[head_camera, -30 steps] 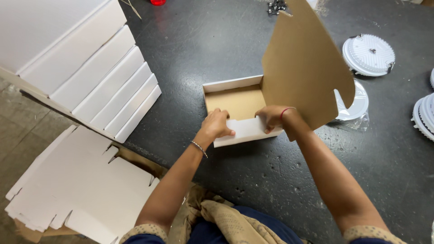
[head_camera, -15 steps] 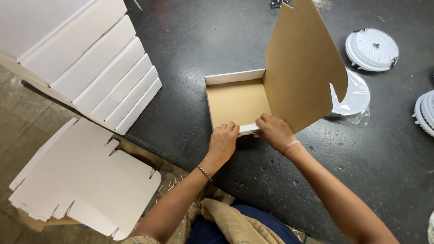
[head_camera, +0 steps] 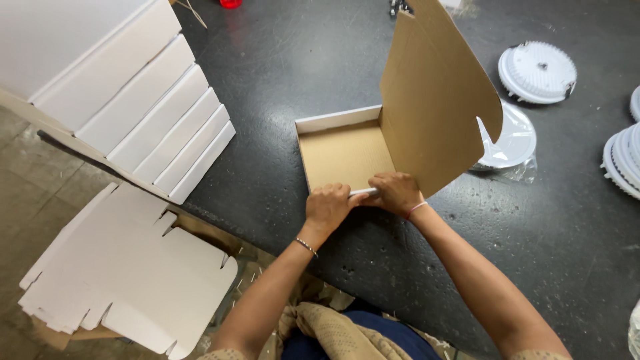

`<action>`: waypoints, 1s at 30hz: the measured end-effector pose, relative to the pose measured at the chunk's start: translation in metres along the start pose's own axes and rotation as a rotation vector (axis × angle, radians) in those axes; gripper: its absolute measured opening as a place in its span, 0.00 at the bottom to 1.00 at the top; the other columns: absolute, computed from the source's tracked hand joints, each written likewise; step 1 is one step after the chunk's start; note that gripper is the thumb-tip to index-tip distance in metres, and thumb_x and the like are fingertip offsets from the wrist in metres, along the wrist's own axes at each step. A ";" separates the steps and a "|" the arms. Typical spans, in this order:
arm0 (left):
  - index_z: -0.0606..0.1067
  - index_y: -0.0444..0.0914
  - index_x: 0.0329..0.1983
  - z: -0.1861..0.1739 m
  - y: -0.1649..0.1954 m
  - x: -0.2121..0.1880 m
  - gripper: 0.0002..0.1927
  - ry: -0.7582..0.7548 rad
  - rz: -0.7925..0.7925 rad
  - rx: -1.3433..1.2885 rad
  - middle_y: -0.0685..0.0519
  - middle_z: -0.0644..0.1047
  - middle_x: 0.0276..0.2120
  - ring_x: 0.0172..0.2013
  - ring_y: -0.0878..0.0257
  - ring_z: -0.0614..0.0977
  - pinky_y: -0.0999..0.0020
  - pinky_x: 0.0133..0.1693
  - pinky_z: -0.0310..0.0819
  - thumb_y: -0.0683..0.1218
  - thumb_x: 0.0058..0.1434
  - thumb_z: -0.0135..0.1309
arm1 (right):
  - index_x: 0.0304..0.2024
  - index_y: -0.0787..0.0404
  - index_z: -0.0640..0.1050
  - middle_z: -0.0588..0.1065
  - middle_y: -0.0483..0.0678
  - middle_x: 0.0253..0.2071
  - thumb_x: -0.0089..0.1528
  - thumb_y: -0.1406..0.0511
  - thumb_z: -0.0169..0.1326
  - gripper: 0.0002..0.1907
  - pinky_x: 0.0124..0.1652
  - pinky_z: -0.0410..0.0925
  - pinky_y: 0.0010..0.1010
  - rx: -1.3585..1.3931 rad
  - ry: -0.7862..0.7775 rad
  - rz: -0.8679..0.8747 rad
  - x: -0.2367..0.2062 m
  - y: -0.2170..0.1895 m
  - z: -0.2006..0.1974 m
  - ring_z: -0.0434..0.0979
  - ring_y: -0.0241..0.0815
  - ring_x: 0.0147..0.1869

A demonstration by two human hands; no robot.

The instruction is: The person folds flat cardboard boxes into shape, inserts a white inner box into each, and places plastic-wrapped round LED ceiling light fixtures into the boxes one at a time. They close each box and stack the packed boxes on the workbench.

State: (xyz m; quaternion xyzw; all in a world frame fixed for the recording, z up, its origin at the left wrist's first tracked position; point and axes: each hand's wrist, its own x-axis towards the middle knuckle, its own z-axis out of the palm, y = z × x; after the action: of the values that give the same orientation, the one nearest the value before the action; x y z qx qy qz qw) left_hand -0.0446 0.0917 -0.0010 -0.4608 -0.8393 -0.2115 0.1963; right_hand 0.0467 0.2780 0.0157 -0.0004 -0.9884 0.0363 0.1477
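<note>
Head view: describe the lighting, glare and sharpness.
Head view: soft, even light; faint sheen on the dark table; the box and both hands, left hand and right hand, sharp; white stacked boxes bright, nearly washed out.

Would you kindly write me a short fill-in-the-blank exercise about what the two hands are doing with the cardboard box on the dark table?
1. The left hand and right hand both press on the near ____ of the cardboard box.
2. The box lid stands ____.
3. The stack of folded boxes is coloured ____.
4. The round white discs lie to the ____ of the box.

Missing words: wall; raised; white; right
</note>
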 end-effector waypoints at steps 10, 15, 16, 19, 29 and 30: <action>0.81 0.40 0.31 -0.024 0.047 -0.012 0.26 -0.471 -0.159 -0.099 0.46 0.81 0.28 0.31 0.49 0.84 0.54 0.34 0.78 0.64 0.67 0.49 | 0.27 0.54 0.79 0.76 0.45 0.34 0.53 0.39 0.61 0.27 0.50 0.68 0.44 -0.005 -0.226 -0.167 -0.014 0.005 -0.022 0.77 0.47 0.49; 0.74 0.38 0.56 -0.048 0.063 0.004 0.32 -0.540 -0.296 -0.567 0.43 0.82 0.39 0.43 0.44 0.82 0.50 0.44 0.75 0.66 0.61 0.53 | 0.52 0.56 0.77 0.72 0.51 0.55 0.59 0.55 0.61 0.21 0.60 0.63 0.43 -0.031 0.251 0.075 -0.051 0.011 -0.021 0.71 0.52 0.60; 0.73 0.36 0.57 -0.053 0.063 0.006 0.34 -0.471 -0.197 -0.521 0.42 0.81 0.42 0.45 0.44 0.81 0.50 0.46 0.73 0.66 0.59 0.57 | 0.56 0.57 0.76 0.71 0.53 0.58 0.63 0.56 0.60 0.22 0.59 0.63 0.43 -0.009 0.306 0.150 -0.057 0.017 -0.021 0.71 0.53 0.60; 0.68 0.34 0.62 -0.062 0.061 -0.001 0.42 -0.423 -0.056 -0.367 0.40 0.79 0.48 0.50 0.44 0.78 0.50 0.51 0.69 0.62 0.52 0.65 | 0.60 0.64 0.73 0.70 0.58 0.61 0.62 0.57 0.61 0.28 0.61 0.63 0.45 -0.086 0.321 0.367 -0.069 0.062 -0.029 0.70 0.56 0.62; 0.77 0.36 0.41 -0.054 0.042 -0.052 0.08 -0.171 -0.125 -0.342 0.47 0.81 0.42 0.45 0.48 0.81 0.53 0.46 0.74 0.38 0.58 0.55 | 0.58 0.70 0.74 0.76 0.58 0.59 0.63 0.64 0.56 0.23 0.46 0.73 0.39 -0.586 0.194 0.442 -0.063 0.156 -0.036 0.79 0.52 0.52; 0.78 0.36 0.39 -0.055 0.040 -0.052 0.07 -0.173 -0.117 -0.367 0.47 0.81 0.40 0.45 0.48 0.81 0.54 0.45 0.75 0.37 0.58 0.55 | 0.57 0.71 0.74 0.77 0.59 0.58 0.64 0.66 0.53 0.21 0.42 0.74 0.38 -0.606 0.190 0.429 -0.060 0.159 -0.037 0.80 0.52 0.49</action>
State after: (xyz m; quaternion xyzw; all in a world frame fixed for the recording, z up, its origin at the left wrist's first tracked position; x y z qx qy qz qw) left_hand 0.0232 0.0458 0.0240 -0.4560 -0.8256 -0.3315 0.0234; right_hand 0.1135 0.4390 0.0219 -0.2545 -0.9136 -0.2278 0.2207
